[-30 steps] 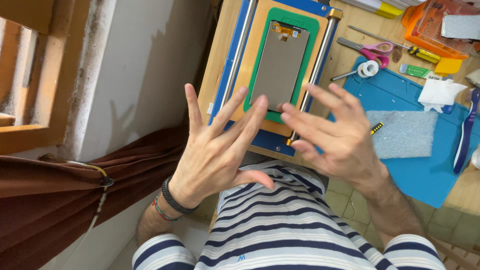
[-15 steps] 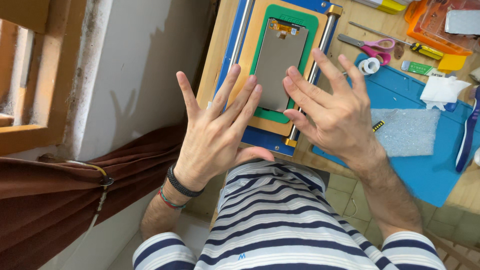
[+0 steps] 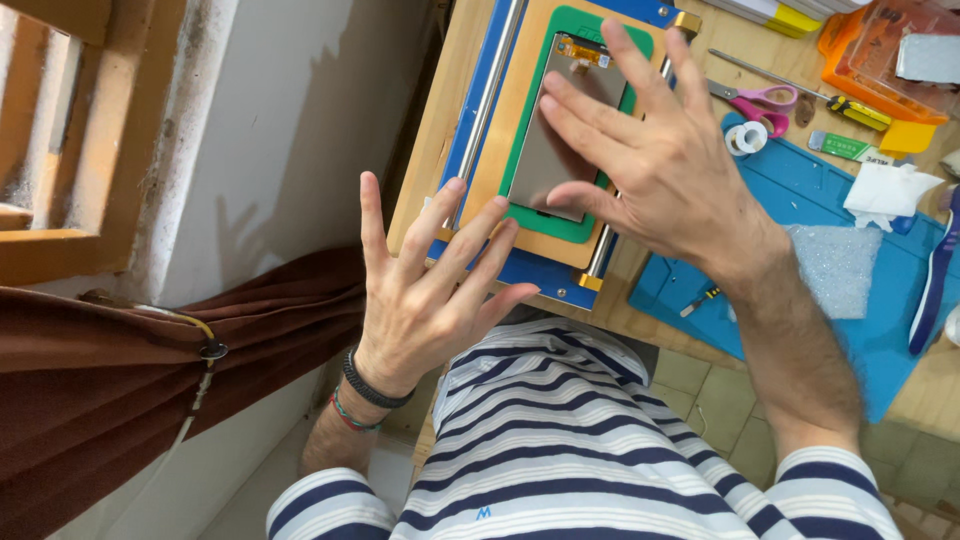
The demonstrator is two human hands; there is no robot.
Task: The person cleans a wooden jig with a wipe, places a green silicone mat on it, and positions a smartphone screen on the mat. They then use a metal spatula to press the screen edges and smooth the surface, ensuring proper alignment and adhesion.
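Grey screen panel (image 3: 563,130) under right hand (image 3: 668,170)

Head-worn camera looks steeply down, close above the workbench (image 3: 655,325).

- The phone screen (image 3: 565,125) lies on a mould pad (image 3: 560,225), itself on the press base (image 3: 530,270) on the counter (image 3: 440,150).
- Right of the base: scissors (image 3: 755,98), tape roll (image 3: 745,138), work mat (image 3: 800,190).
- A foam piece (image 3: 840,265) lies on the mat.

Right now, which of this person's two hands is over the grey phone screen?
The right hand, fingers spread, is over the grey phone screen on its green mat. The left hand is nearer the striped shirt, off the screen.
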